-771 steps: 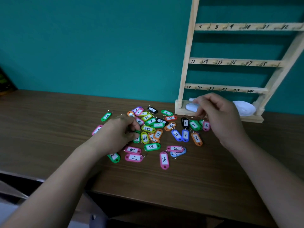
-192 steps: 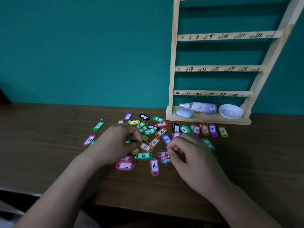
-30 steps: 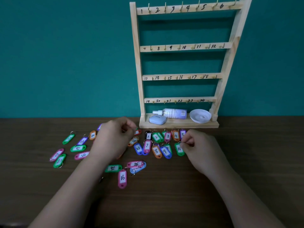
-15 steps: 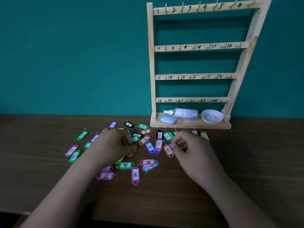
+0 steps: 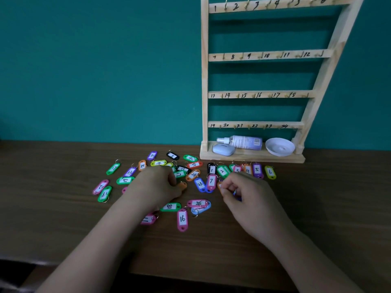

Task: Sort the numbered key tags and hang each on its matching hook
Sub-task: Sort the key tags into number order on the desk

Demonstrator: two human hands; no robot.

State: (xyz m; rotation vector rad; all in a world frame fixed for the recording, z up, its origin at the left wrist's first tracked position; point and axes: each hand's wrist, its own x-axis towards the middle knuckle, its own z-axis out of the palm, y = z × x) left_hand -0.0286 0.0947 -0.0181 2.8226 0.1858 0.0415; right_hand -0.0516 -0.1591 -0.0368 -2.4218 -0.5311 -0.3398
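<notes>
dim, even light | soft shadows | wide-angle bowing | mild blur

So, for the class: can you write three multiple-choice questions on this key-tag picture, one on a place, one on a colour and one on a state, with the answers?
1. Where is the white dish?
A) on the bottom shelf of the rack
B) at the table's left edge
C) on the top rail

2. What colour is tag 16?
A) green
B) pink
C) black

3. How are the hooks that show?
A) all filled
B) half filled
C) all bare

Answers: 1 A, it sits at the shelf's right end, beside the spray bottle; 2 B, its casing is pink; 3 C, nothing hangs on any visible hook.
</notes>
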